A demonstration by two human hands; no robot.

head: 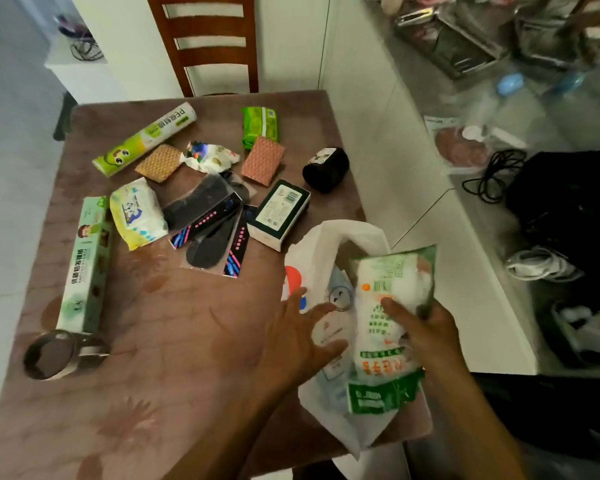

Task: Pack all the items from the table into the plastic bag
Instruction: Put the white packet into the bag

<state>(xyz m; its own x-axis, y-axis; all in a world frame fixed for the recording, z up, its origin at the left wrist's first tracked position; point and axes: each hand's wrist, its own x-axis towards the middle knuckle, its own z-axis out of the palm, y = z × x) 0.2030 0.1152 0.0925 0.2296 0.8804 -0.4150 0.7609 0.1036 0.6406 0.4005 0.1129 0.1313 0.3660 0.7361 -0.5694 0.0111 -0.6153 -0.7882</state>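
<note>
A white plastic bag lies at the table's right front corner. My right hand grips a green-and-white packet held over the bag. My left hand rests on the bag with fingers spread. Spread over the table lie a green roll box, a long pale green box, a yellow tissue pack, black socks in wrappers, a dark green box, a black roll, two scouring pads, a green pack and a small crumpled wrapper.
The table has a reddish patterned cover. A metal strainer sits near its left front edge. A wooden chair stands behind the table. To the right runs a white counter cluttered with cables and containers.
</note>
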